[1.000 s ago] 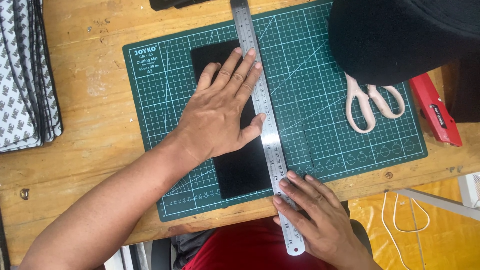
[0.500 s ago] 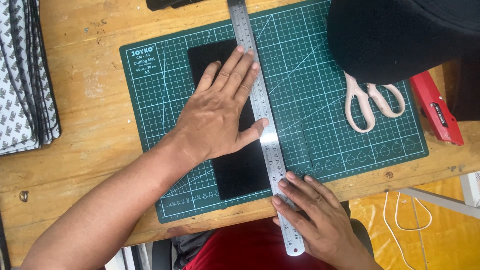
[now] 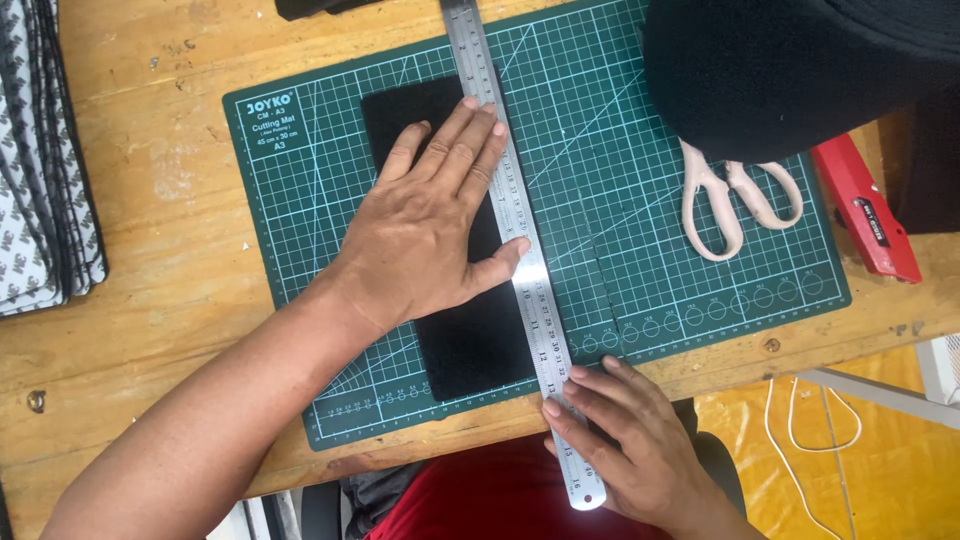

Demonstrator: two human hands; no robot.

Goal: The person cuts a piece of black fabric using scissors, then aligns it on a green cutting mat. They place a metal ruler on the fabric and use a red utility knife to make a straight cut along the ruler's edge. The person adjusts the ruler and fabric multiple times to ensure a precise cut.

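The wooden table [image 3: 160, 120] fills the view from edge to edge, its front edge running along the bottom. On it lies a green cutting mat [image 3: 640, 270] with a white grid, set slightly askew. At 1 o'clock a large black fabric mass [image 3: 790, 70] overlaps the mat's far right corner. At 9 o'clock, well apart from the mat, a stack of grey-and-white patterned pieces [image 3: 40, 180] sits at the table's left edge.

Near the middle of the mat lies a black rectangular piece of material [image 3: 470, 345], its long side running from 12 to 6 o'clock. A steel ruler [image 3: 535, 290] lies along its right edge, reaching from the top of the view past the mat's front edge.

The left hand [image 3: 430, 240] lies flat and spread wide on the black piece, fingertips and thumb touching the ruler's left side. The right hand [image 3: 625, 440] at 5 o'clock rests with bent fingers on the ruler's near end, pressing it down rather than clasping it.

At 3 o'clock cream-handled scissors [image 3: 735, 195] lie on the mat, blades hidden under the black fabric. Just beyond the mat's right edge sits a red utility knife [image 3: 865, 210]. A white cord [image 3: 800, 440] loops at 4 o'clock below the table.
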